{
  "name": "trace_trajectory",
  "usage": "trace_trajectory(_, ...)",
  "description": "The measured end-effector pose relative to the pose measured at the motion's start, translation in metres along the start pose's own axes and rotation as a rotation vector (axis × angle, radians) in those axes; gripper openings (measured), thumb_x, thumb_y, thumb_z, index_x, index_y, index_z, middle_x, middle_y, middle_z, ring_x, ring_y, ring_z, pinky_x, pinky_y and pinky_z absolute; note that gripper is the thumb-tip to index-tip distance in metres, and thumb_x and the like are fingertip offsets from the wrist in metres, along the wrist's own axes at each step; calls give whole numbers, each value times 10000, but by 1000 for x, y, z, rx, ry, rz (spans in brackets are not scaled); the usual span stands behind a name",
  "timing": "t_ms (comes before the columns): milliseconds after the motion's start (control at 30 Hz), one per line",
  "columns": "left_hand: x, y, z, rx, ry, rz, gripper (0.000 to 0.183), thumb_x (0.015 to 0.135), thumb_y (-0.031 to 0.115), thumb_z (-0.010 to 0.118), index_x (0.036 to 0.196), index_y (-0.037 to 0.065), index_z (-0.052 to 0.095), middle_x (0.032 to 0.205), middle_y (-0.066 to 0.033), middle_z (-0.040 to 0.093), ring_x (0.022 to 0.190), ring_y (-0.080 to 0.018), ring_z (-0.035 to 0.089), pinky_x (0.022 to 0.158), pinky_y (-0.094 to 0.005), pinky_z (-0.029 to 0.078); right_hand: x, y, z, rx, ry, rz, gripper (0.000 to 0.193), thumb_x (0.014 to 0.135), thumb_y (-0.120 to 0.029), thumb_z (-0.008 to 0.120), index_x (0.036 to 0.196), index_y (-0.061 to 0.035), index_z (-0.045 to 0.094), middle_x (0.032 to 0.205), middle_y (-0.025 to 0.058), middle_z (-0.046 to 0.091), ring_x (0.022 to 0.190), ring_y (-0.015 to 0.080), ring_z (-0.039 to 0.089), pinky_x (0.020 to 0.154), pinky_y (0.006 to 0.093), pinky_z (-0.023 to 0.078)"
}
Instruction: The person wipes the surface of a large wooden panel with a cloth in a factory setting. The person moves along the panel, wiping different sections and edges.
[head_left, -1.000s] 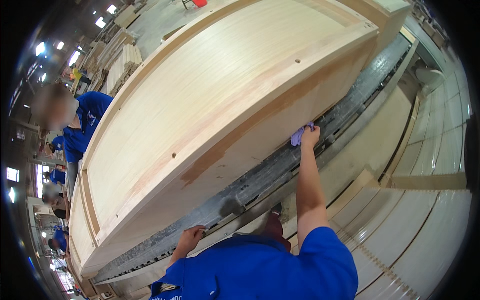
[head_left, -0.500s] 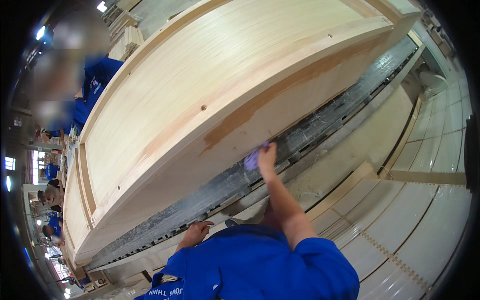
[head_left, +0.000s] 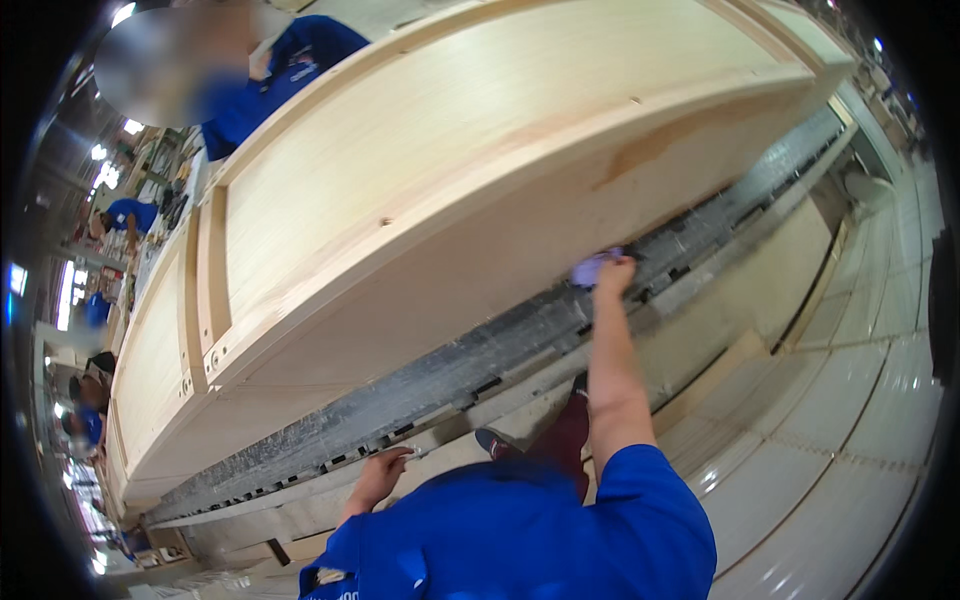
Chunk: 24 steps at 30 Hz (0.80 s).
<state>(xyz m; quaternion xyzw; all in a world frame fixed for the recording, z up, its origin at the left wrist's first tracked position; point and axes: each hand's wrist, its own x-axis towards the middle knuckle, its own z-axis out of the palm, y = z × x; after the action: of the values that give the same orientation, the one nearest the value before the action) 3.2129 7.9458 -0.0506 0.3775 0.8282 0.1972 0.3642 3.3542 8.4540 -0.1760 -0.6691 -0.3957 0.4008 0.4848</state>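
Observation:
My right hand (head_left: 617,275) is closed round a bunched purple cloth (head_left: 590,269). It holds the cloth at the lower edge of the curved side of a large pale wooden panel (head_left: 460,270). A brown, damp-looking patch (head_left: 660,145) marks the panel's side farther right. My left hand (head_left: 377,480) hovers low beside the edge of the dark conveyor-like bed (head_left: 420,365), fingers curled together. Something small and whitish may sit at its fingertips, too small to name.
Another person in a blue shirt (head_left: 285,75) stands across the panel. Pale, glossy stacked boards (head_left: 800,480) lie at right. A light rail (head_left: 510,405) runs along the bed's near side. More people are at the far left.
My right hand and the cloth have moved right along the panel's lower edge. The brown patch's near end has faded. My view has shifted, and the person opposite appears farther right.

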Motion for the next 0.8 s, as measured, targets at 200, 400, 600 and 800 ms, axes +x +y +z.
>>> trace_trajectory(200,-40,-35,-5,-57,67,-271,235,849,97,490,1044,77,619,654,-72,601,638,-162,601,614,-298,467,-142,54,22,-174,-528,54,128,773,-70,554,831,28,494,781,178,581,750,240,568,709,362,452)
trace_trajectory(400,-30,-27,-14,-34,185,-152,255,835,96,500,1074,98,590,693,-122,616,631,-250,612,597,-331,474,-129,7,28,349,-304,399,105,819,-72,523,844,25,491,780,137,564,697,180,528,631,358,460)
trace_trajectory(600,-37,-22,-5,-76,33,-124,246,845,100,517,1080,83,589,668,-73,596,599,-154,561,580,-277,441,-256,70,46,-55,-510,195,70,759,-51,566,810,-20,530,762,85,558,677,157,504,643,327,428)
trace_trajectory(800,-71,-75,-21,-196,158,-212,271,837,108,521,1101,115,587,663,-83,610,600,-161,586,599,-300,470,-201,54,41,116,-268,179,76,766,-22,526,822,28,512,764,149,589,660,234,549,648,366,448)
